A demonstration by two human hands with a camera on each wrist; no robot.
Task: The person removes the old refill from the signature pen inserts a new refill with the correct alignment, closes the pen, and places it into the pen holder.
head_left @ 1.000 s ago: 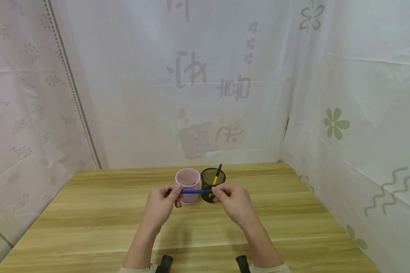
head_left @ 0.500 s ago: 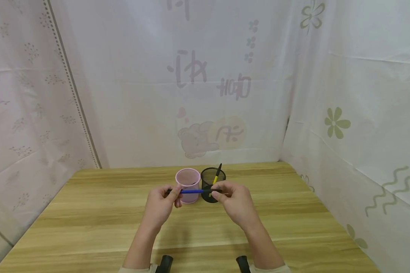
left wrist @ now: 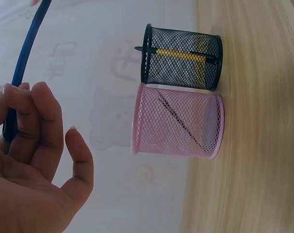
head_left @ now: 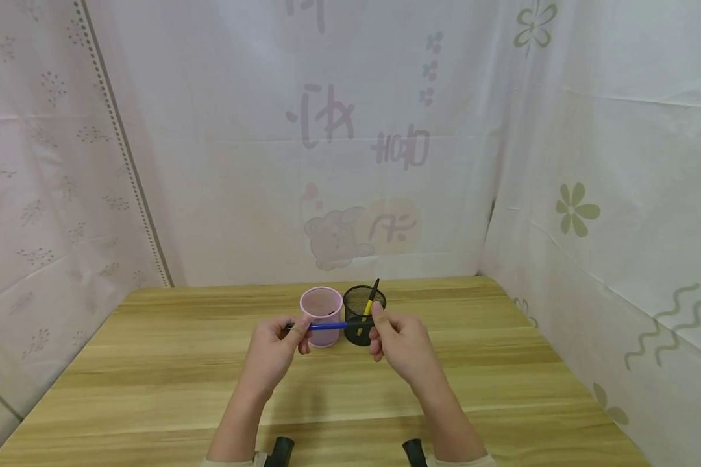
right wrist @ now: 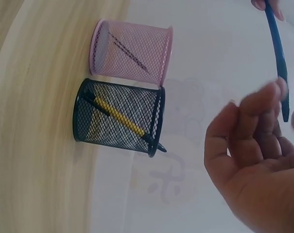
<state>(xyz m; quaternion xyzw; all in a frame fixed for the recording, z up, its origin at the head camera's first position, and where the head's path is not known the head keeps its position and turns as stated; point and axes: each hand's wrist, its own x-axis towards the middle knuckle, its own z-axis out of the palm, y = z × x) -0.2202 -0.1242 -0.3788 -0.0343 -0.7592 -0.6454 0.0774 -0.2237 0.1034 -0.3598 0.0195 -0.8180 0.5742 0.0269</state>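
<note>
My left hand [head_left: 272,350] pinches one black end of a blue pen [head_left: 329,326] between thumb and fingers, and the pen lies level across the head view. At its other, tapered black end are the curled fingers of my right hand [head_left: 403,344]; a fingertip meets the pen in the right wrist view, while the thumb stands slightly apart from it. Behind the pen are a pink mesh pen cup [left wrist: 178,121] and a black mesh pen cup [right wrist: 120,116], side by side. A yellow-and-black pen [head_left: 369,303] leans in the black one.
Something thin and dark [left wrist: 178,119] lies slanted inside the pink cup. The wooden table [head_left: 152,363] extends in front and to both sides, and a printed white curtain [head_left: 239,194] hangs behind it.
My right hand has shifted its fingers at the pen's end: the thumb now points up and the other fingers sit lower behind. The left hand and the pen have hardly moved.
</note>
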